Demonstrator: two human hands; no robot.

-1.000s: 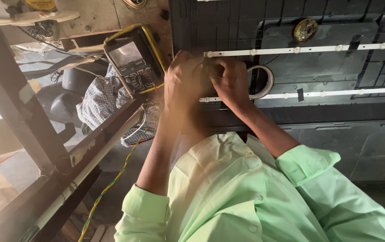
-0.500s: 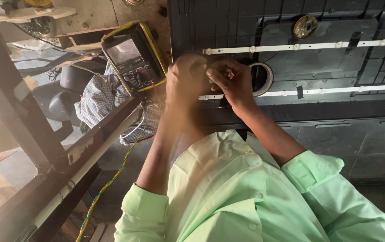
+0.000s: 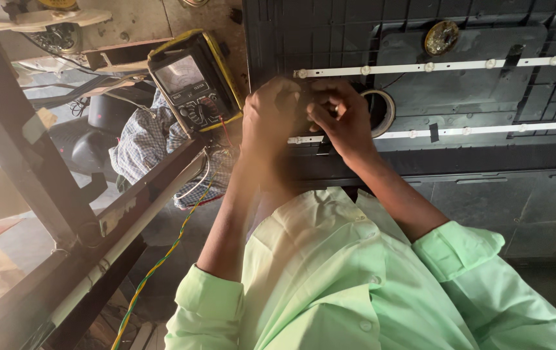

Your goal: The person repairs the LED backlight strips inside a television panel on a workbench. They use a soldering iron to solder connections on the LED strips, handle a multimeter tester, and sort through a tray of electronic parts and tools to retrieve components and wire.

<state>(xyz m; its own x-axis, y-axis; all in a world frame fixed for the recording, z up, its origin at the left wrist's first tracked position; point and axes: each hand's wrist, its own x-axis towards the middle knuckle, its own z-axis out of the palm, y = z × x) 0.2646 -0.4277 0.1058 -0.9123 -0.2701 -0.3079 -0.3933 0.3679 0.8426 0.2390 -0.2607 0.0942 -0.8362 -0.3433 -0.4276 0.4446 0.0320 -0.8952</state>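
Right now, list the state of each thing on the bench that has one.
left hand: closed, at the near end of the lower strip
right hand: fingers curled, pinching beside the left hand
upper strip: lies flat on the panel
lower strip: flat, taped down
panel: lies open, face up
meter: propped at a tilt, dial facing up
tape roll: lies flat, partly hidden by the right hand

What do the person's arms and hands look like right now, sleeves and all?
Both hands, left hand and right hand, are bare: no gloves. I can make out no rings or watch. The pale green shirt has its sleeves rolled above the elbows into folded cuffs, leaving the forearms uncovered.
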